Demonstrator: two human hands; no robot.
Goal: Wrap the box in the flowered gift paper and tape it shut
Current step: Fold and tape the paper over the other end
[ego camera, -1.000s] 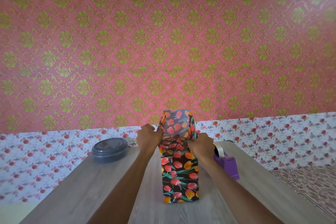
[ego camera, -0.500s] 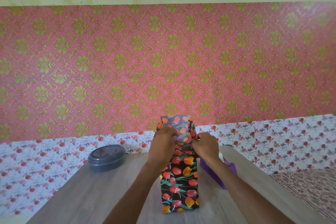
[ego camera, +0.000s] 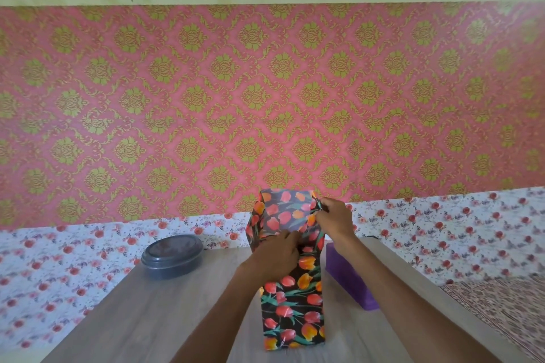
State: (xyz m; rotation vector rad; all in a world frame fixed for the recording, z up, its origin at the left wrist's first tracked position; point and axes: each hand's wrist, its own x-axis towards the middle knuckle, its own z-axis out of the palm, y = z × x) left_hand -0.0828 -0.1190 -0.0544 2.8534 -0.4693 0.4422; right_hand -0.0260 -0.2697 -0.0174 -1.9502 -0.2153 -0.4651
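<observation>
The tall box (ego camera: 292,312) stood on end at the lower centre of the frame, on the grey wood-grain table (ego camera: 153,312). It was fully covered in glossy black gift paper (ego camera: 287,211) printed with red and orange tulips. Above the top of the box the gift paper rose as an unsealed flap, its paler reverse side facing the camera.

The left hand (ego camera: 275,255) lay against the front of the package just below that flap. Its fingers (ego camera: 290,240) were extended and pressed folded paper flat toward the centre line, curled round nothing. The right hand (ego camera: 334,219) was at the upper right corner of the flap, pinching the right edge of the gift paper between thumb and fingertips. Both forearms entered from the bottom edge of the frame.

A purple plastic tape dispenser (ego camera: 348,280) sat on the table just right of the box, partly hidden behind the right forearm. A dark grey round lidded container (ego camera: 172,256) sat left of centre, near the far left corner of the table and well apart from the box.

Behind the table, pink wallpaper with a gold damask pattern (ego camera: 265,97) filled the middle of the frame. Below it ran a white band printed with small red flowers (ego camera: 442,230). A brown patterned cloth (ego camera: 501,312) occupied the lower right corner.
</observation>
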